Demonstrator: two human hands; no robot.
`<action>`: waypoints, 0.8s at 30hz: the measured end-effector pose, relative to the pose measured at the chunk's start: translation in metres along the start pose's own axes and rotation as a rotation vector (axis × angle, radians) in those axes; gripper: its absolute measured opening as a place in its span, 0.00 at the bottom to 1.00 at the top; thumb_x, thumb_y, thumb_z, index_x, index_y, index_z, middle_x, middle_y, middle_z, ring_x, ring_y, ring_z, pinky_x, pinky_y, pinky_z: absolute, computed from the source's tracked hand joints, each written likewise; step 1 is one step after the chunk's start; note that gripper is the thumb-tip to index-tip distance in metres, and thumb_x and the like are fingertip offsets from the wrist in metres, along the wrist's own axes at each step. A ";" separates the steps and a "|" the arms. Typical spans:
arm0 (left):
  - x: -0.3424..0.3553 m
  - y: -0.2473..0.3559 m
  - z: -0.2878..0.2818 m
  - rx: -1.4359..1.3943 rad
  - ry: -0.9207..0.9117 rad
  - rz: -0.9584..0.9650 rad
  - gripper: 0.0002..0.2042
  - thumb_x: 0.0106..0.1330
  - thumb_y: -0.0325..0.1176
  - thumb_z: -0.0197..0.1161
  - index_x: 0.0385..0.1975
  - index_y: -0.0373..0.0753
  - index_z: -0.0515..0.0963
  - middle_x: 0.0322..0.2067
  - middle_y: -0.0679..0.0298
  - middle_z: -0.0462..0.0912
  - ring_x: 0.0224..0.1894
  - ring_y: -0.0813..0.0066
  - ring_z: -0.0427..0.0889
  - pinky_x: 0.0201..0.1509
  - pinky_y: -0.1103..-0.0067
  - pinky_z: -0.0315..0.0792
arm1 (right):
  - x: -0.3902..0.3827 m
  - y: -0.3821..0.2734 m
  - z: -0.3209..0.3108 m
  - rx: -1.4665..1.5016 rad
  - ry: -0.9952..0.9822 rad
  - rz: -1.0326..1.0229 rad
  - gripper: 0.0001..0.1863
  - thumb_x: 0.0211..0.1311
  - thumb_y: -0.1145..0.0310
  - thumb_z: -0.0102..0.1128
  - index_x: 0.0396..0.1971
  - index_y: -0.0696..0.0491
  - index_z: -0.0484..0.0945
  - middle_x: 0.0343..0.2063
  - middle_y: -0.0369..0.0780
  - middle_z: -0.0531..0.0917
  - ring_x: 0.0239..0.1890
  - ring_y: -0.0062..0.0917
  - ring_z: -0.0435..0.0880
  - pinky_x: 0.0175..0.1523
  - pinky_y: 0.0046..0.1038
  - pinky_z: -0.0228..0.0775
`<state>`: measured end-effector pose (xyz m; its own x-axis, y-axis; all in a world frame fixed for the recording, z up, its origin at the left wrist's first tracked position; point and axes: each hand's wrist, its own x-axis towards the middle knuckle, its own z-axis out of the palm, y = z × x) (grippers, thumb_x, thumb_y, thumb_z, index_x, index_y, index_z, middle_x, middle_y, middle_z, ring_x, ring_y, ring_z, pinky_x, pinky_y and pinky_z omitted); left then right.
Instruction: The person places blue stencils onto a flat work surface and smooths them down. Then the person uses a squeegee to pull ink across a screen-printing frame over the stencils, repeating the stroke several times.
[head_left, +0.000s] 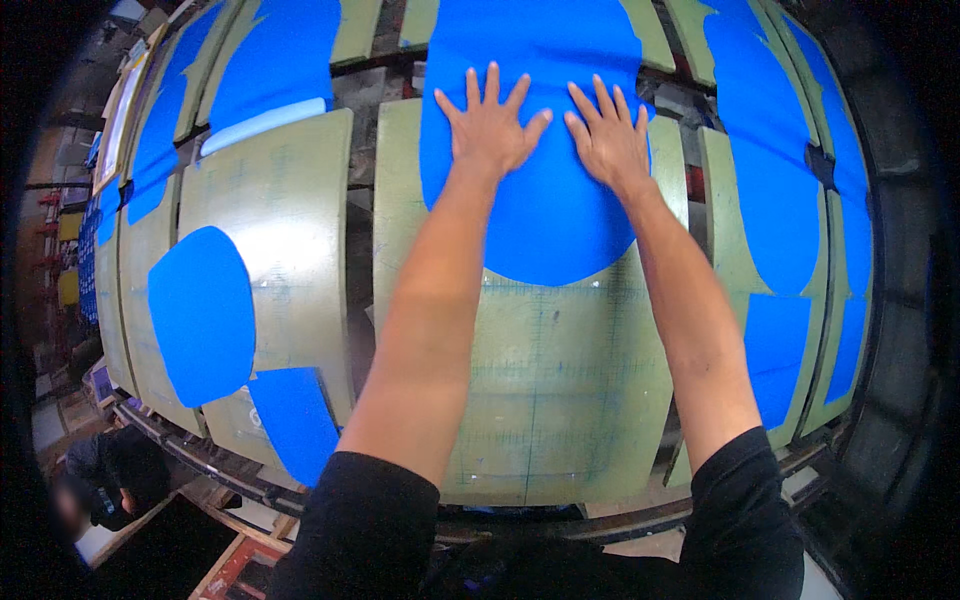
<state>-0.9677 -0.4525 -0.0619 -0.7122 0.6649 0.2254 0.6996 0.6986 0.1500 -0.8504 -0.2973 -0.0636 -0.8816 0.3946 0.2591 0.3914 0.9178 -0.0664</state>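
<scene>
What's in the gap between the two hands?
Only the blue cloth that the left hand and right hand both rest on; nothing else shows between them in the head view.

Dark floor (897,365), perhaps tiled, wooden frame (218,568)

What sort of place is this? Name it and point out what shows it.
Probably a textile workshop, perhaps for garment printing: cut blue fabric panels lie flat on rows of greenish boards, some bearing ruled markings.
</scene>
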 end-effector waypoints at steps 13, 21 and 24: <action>-0.277 0.039 -0.076 -0.146 -0.164 0.132 0.31 0.74 0.49 0.44 0.74 0.44 0.56 0.76 0.56 0.47 0.78 0.54 0.45 0.77 0.50 0.41 | -0.256 -0.098 -0.098 0.161 -0.304 -0.132 0.29 0.76 0.49 0.35 0.74 0.36 0.58 0.76 0.39 0.50 0.78 0.42 0.44 0.76 0.59 0.30; -0.408 -0.006 -0.146 -0.713 -0.269 -0.190 0.28 0.67 0.45 0.61 0.63 0.35 0.70 0.68 0.50 0.66 0.71 0.54 0.63 0.73 0.62 0.58 | -0.374 -0.138 -0.125 0.164 -0.357 -0.115 0.33 0.74 0.48 0.44 0.75 0.40 0.55 0.77 0.39 0.49 0.78 0.41 0.43 0.76 0.55 0.30; -0.461 -0.093 -0.189 -0.591 0.062 -0.466 0.24 0.62 0.39 0.67 0.55 0.34 0.75 0.58 0.50 0.76 0.61 0.52 0.74 0.63 0.58 0.68 | -0.401 -0.153 -0.132 0.209 -0.335 -0.056 0.33 0.72 0.49 0.47 0.73 0.41 0.59 0.76 0.41 0.52 0.78 0.43 0.46 0.76 0.56 0.31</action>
<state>-0.6935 -0.8740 0.0023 -0.9497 0.3065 0.0636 0.2536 0.6342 0.7304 -0.5219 -0.6013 -0.0303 -0.9510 0.3037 -0.0585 0.3081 0.9137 -0.2651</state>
